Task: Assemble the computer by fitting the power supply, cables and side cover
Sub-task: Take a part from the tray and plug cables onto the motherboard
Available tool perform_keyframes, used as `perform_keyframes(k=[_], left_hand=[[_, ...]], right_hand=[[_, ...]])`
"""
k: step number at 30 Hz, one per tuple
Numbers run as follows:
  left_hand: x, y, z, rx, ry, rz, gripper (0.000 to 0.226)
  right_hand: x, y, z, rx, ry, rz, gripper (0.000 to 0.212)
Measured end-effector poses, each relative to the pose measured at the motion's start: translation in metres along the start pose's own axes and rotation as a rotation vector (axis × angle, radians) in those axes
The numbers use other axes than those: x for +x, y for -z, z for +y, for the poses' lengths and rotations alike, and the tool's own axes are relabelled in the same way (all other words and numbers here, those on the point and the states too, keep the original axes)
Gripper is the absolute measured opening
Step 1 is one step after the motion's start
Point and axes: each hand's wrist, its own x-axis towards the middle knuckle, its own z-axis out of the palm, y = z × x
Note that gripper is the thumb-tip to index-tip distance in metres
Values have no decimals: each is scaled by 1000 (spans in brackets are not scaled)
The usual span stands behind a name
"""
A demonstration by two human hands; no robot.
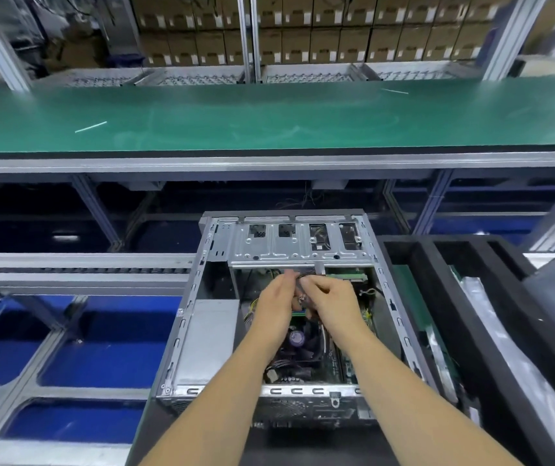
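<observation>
Both forearms reached forward and down into the open computer case [182, 334], side by side, wrists close together.

Left hand [274, 302]: edge-on, fingers extended toward the bundle of cables [303, 280], fingertips touching it just below the drive cage [298, 245]. Grip not clearly visible; cannot tell whether pinching or only steadying.

Right hand [331, 302]: knuckles up, fingers curled, pinching the same bundle of cables from the right. Gripping.

Bundle of cables: held between the two hands, above the circuit board [306, 358], at the near edge of the drive cage.

Power supply [207, 341]: seated inside the case, against the left wall, near corner.

Case: lying on its side, open face up, no side cover on it. Black foam tray [437, 297] just beside the case on the right. Green belt [269, 119] well beyond, across the bench.
</observation>
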Motion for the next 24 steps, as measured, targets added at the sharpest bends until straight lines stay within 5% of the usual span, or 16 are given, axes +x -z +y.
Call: perform_keyframes(k=[2, 5, 9, 16, 21, 24], left_hand=[[-4, -1, 0, 116, -32, -43, 23], [-7, -2, 3, 159, -42, -77, 40], [-8, -1, 6, 139, -87, -70, 33], [-8, 2, 12, -142, 78, 69, 23], [-20, -5, 18, 2, 138, -290, 26], [-23, -6, 22, -314, 250, -545, 24]], right_hand=[[2, 1, 2, -27, 1, 8, 12], [5, -1, 5, -27, -50, 77, 9], [8, -1, 7, 7, -48, 96, 8], [6, 10, -7, 486, -41, 52, 20], [-3, 8, -50, 972, -17, -233, 20], [-4, 14, -79, 978, 4, -315, 23]])
